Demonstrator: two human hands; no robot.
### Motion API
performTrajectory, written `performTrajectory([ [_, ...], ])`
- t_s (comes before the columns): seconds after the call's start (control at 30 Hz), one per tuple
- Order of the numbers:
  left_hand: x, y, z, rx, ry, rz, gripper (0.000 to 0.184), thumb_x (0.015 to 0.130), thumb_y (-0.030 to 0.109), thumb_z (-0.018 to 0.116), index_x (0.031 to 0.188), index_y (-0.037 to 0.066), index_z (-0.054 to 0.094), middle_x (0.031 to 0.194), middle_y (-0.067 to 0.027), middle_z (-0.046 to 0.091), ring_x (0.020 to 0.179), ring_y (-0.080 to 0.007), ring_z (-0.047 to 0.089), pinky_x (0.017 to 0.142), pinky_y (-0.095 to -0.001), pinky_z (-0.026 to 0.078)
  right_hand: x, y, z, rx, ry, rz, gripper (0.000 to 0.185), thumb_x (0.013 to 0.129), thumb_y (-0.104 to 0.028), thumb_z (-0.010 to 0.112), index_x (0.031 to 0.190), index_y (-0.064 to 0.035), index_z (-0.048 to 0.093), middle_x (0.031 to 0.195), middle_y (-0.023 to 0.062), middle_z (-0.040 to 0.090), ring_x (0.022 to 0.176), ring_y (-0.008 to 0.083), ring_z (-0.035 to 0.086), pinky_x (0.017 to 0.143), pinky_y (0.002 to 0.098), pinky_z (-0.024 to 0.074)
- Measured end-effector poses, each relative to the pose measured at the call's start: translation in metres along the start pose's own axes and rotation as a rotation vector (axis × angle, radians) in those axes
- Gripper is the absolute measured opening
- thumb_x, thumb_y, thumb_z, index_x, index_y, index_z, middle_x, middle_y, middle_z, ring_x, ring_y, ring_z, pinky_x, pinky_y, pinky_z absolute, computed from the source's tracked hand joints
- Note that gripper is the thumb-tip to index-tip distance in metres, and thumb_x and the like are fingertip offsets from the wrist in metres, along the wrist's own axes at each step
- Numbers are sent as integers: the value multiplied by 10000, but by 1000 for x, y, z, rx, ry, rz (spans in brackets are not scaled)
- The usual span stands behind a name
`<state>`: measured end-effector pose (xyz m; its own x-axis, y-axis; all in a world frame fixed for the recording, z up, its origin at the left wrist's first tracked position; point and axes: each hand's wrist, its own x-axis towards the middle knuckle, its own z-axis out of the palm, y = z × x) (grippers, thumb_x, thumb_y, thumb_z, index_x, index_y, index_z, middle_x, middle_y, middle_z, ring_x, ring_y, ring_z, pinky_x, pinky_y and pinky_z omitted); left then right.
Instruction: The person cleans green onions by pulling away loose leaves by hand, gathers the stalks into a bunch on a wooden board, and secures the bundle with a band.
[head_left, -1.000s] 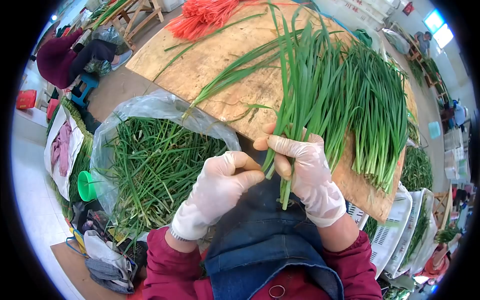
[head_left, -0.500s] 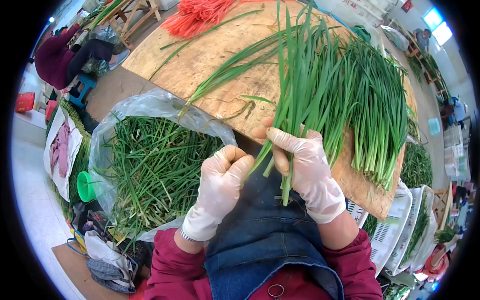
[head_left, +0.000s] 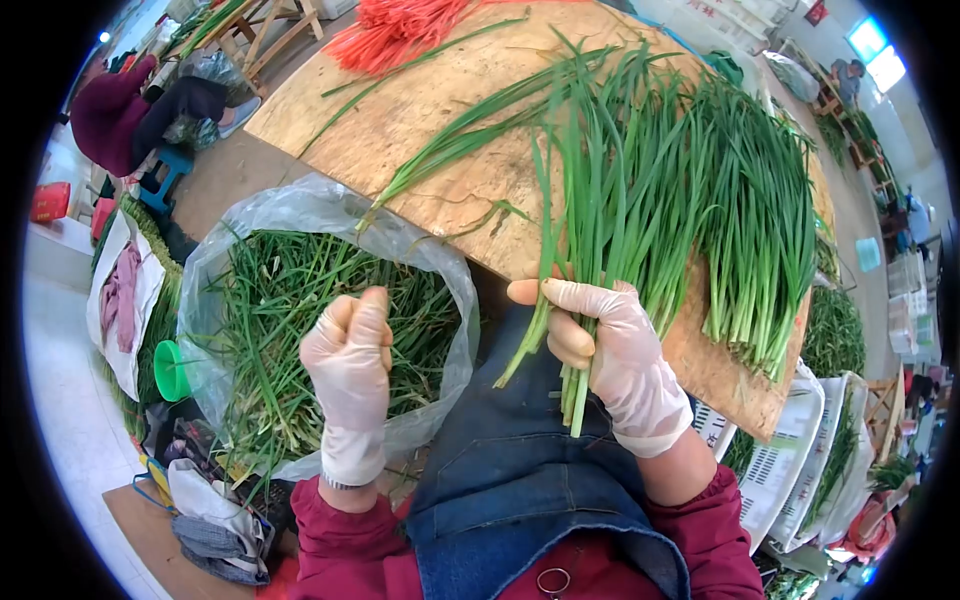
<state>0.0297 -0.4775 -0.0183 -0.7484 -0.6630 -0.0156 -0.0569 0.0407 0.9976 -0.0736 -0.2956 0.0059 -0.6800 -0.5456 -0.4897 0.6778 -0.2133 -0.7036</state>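
My right hand [head_left: 610,340], in a thin whitish glove, is closed round a small bunch of garlic chives [head_left: 577,390]. Their pale stem ends hang below my fingers, while the green leaves stretch up over the wooden board. A few stems splay out to the left of my thumb. My gloved left hand [head_left: 350,370] is held with its fingers curled together above a clear plastic bag [head_left: 455,375] of loose green leaves [head_left: 290,340]. Whatever those fingers pinch, if anything, is hidden. A thick pile of garlic chives [head_left: 755,220] lies on the board to the right.
The wooden board [head_left: 470,180] carries a few stray stalks [head_left: 440,160] and a bundle of red ties [head_left: 400,30] at the back. White crates [head_left: 790,450] stand at the right. A seated person [head_left: 120,110] is at the upper left, near a blue stool [head_left: 170,175].
My left hand has moved left, away from the stems by my right hand, to above the bag. The right hand keeps hold of its bunch, whose stem ends sit slightly lower.
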Motion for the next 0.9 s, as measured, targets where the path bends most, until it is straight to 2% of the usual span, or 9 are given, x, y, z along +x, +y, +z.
performTrajectory([
  [0.1,-9,-7,10,77,-94,110,117,844,43,598,960,29,596,797,-21,590,696,-74,537,560,-188,404,3,4,12,22,82,-22,241,863,-120,528,966,78,620,461,-19,394,373,56,301,384,211,220],
  [0.27,-18,14,23,-229,-555,-414,248,847,72,577,1064,-46,562,808,-81,628,635,-109,577,538,-197,421,2,5,12,-74,8,-27,196,835,-78,567,989,36,603,717,106,627,409,79,402,368,225,297],
  [0.37,-18,11,-11,146,-433,-333,178,826,60,566,960,-37,633,749,-79,638,609,-105,579,555,-209,446,-4,4,23,-211,126,-102,200,831,-67,574,998,38,598,899,150,663,412,87,440,360,217,311],
  [0.47,-14,-36,-110,592,-388,-134,182,784,112,609,914,4,676,809,-115,668,710,-195,633,637,-289,484,-3,-4,11,-16,113,-178,181,826,-47,578,987,34,596,847,156,664,408,87,448,361,212,318],
  [0.6,-9,-59,-165,1810,-188,-281,198,811,167,576,849,-7,663,861,-155,641,833,-307,605,719,-412,464,-7,-16,3,122,55,-215,196,844,-58,557,1016,32,575,750,121,643,394,73,404,360,207,281],
  [0.67,5,-58,-141,1246,42,187,225,809,158,587,951,-11,626,916,-173,613,891,-328,578,767,-415,451,-9,-17,6,156,87,-219,199,872,-85,539,1024,41,563,696,84,608,384,66,367,359,207,258],
  [0.73,33,-39,-86,1032,38,531,271,799,138,605,1028,-6,588,947,-183,591,886,-333,568,769,-411,452,-8,-19,3,222,51,-204,203,886,-99,531,1022,49,560,690,73,598,380,65,352,358,207,253],
  [0.8,57,-20,-34,859,37,643,243,813,104,591,1016,-31,589,997,-194,589,916,-335,566,832,-396,442,-7,-20,0,245,28,-207,208,901,-108,515,1016,59,562,684,54,587,375,62,329,355,206,251],
  [0.9,96,-17,12,989,105,733,215,772,126,633,926,-19,600,901,-176,585,835,-331,564,747,-400,452,-10,-23,-3,297,29,-215,207,907,-106,507,1010,61,571,674,40,580,374,61,317,353,207,249],
])
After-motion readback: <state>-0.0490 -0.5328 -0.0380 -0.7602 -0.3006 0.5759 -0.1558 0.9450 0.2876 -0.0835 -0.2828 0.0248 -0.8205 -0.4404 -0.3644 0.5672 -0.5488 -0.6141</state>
